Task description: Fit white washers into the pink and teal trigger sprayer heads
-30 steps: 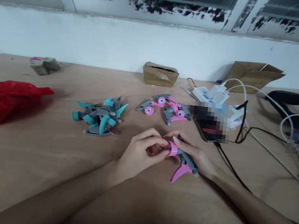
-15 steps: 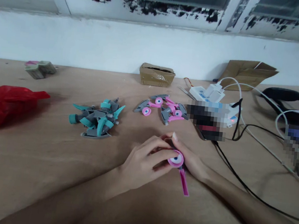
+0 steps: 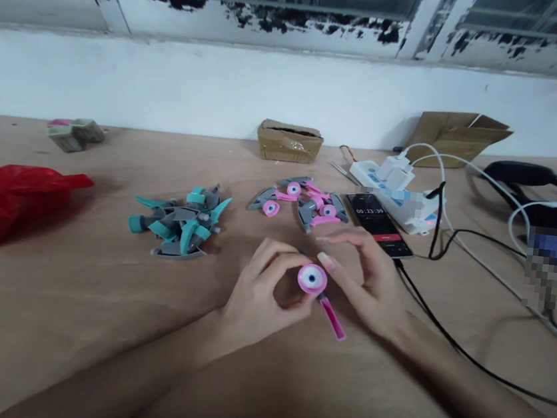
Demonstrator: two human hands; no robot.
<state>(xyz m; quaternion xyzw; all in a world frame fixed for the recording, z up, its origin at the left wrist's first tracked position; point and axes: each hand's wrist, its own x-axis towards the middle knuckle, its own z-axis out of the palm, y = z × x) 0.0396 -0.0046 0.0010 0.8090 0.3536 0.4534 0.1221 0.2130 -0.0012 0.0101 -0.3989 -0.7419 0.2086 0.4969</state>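
My left hand (image 3: 264, 284) pinches a pink and grey trigger spray head (image 3: 312, 280) between thumb and fingers. The round pink cap faces me, with a white inside and a dark hole in its middle. Its long pink lever slants down to the right. Just right of it, my right hand (image 3: 370, 283) is open, thumb and fingers apart. The thumb tip is close to the cap; I cannot tell whether it touches. Beyond my hands is a group of pink and grey spray heads (image 3: 313, 206). Left of them is a pile of teal and grey spray heads (image 3: 181, 221).
A phone (image 3: 380, 224) showing a timer lies behind my right hand, beside a white power strip (image 3: 363, 174) with cables. Two cardboard boxes, a small one (image 3: 290, 144) and an open one (image 3: 452, 138), stand by the wall. A red plastic bag (image 3: 12, 202) is at left.
My right hand has come away from the spray head and opened. The spray head, in my left hand, has shifted slightly left and up, with its cap uncovered.
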